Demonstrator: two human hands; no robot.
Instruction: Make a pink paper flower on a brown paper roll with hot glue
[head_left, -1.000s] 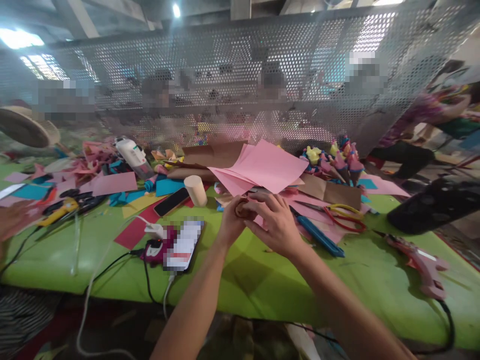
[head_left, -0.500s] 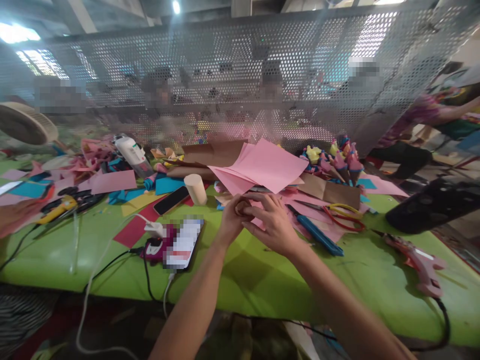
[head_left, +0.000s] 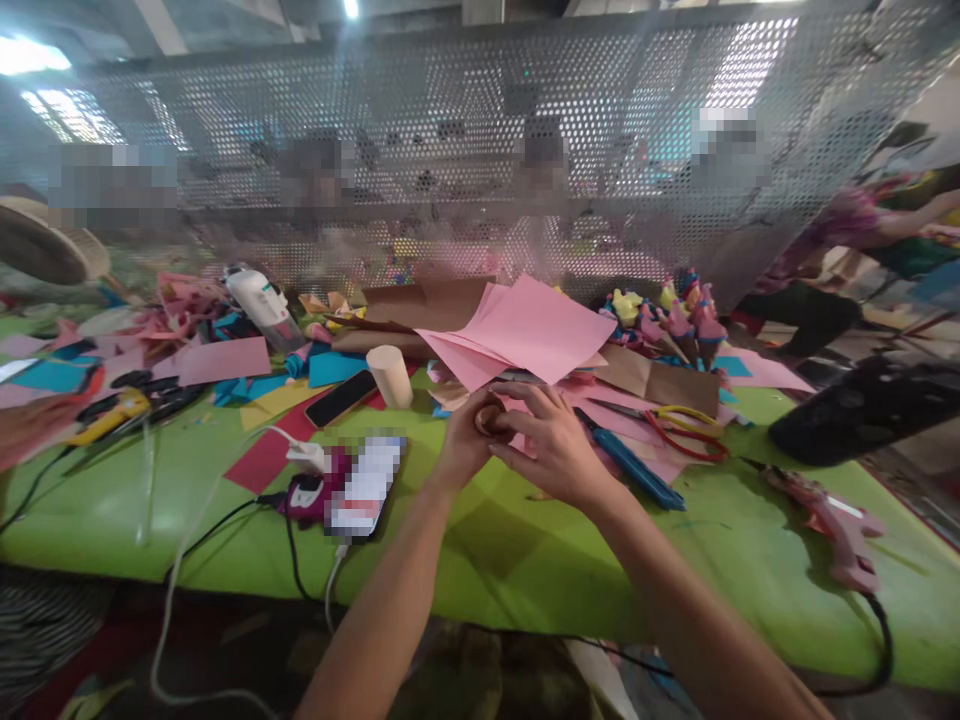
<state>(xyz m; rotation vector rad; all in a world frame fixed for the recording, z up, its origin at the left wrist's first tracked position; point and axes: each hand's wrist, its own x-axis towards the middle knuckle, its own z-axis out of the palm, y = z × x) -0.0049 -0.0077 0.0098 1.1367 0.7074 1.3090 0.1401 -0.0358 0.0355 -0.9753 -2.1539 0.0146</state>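
Both hands meet over the green table (head_left: 517, 560), about midway between its left and right edges and just in front of the paper heap that fills its far side. The left hand (head_left: 463, 447) is closed around a small brown roll (head_left: 491, 419), and the right hand (head_left: 556, 447) is closed on the same roll from the other side, its fingers bent over the top and pressing it. The roll is held just above the table, at the near fringe of the pink sheets (head_left: 525, 330). Bare green cloth runs from the wrists to the near edge, so the forearms have free room there. It is tighter at the sides. A blue cutter (head_left: 637, 470) lies just right of the right hand, with red-handled scissors (head_left: 691, 432) beyond it and a pink glue gun (head_left: 834, 520) near the right end of the near edge. To the left, a phone on its cable (head_left: 365, 487) lies near the left forearm, and a cream paper tube (head_left: 391, 375) stands farther back. The perforated screen (head_left: 450, 150) closes off the far edge. Compared with half a second ago, the right fingers, then spread more loosely, have curled tighter onto the roll. Both hands have stayed in the same spot.
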